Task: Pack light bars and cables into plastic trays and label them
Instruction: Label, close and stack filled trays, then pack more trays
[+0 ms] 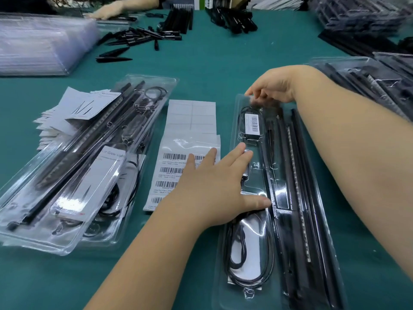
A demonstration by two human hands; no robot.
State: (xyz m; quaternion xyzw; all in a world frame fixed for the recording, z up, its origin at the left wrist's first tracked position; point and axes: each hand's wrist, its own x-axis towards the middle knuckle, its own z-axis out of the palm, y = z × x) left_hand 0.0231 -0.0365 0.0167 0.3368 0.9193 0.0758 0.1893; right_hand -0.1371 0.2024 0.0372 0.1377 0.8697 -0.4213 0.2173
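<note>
The person is working on a clear plastic tray (279,220) lying lengthwise on the green table (212,68). The left hand (214,189) is lying flat with its fingers spread and straight, pressing on the tray's near-left edge and holding nothing. The right hand (272,86) is reaching to the tray's far end, fingers curled over the rim as if pinching it; how firm that grip is I cannot tell.

Under the right forearm, the light bars (297,186) are sitting in the tray's long channels, and a coiled black cable (245,249) is lying in the pocket just below the left hand. A barcode label (252,123) is already stuck on, between the two hands.

To my eye this is the closing or seating step. It would go best with the left palm keeping the tray from sliding while the right hand presses the far rim evenly, making sure no cable loop is caught in the seam.

Just left of the left hand, touching its fingertips, a sheet of barcode labels (178,171) is lying. Further left, finished trays (73,166) are stacking up with printed cards (67,113). Beyond the right hand, loose black parts (143,36) and another person's hand (107,11) are well apart. Nothing seems to be blocking the work.
</note>
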